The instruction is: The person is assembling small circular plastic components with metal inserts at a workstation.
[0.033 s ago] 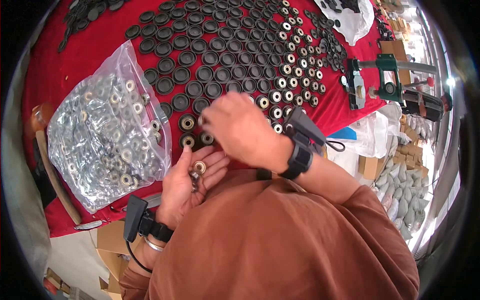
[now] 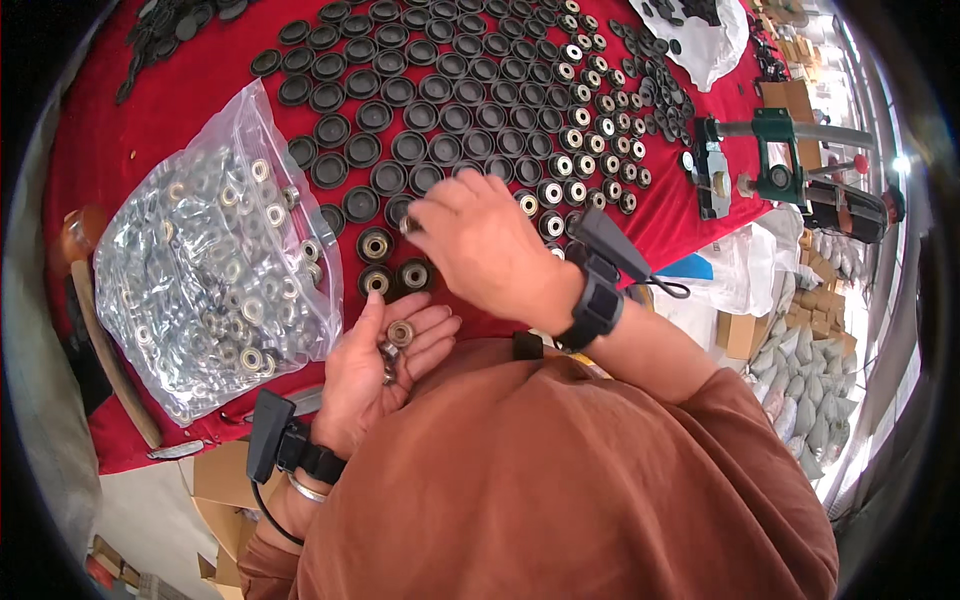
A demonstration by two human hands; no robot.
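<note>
Palm up, my left hand [image 2: 362, 375] cradles several small metal ball bearings [image 2: 399, 333], its fingers stretched out. Above and to the right, my right hand [image 2: 495, 250] pinches one bearing [image 2: 409, 225] between thumb and fingertips, over the near edge of the black rings. Just below these fingertips lie black round caps with bearings seated in them, one cap [image 2: 375, 244] at the left and another [image 2: 413, 273] close to my left fingers. Rows of black caps with bare recesses [image 2: 409, 147] spread away from me. My right hand covers some of them.
A clear plastic bag [image 2: 215, 290] full of bearings lies at left, beside a wooden-handled hammer [image 2: 110, 350]. More bearing-filled caps [image 2: 572, 140] stand in rows at right. A green-and-grey press [image 2: 775, 160] stands at the right edge of the red cloth [image 2: 690, 235].
My right hand has shifted slightly, its fingertips moving a little farther from me with the bearing. A bearing-filled cap beneath it shows more fully. My left hand stays put.
</note>
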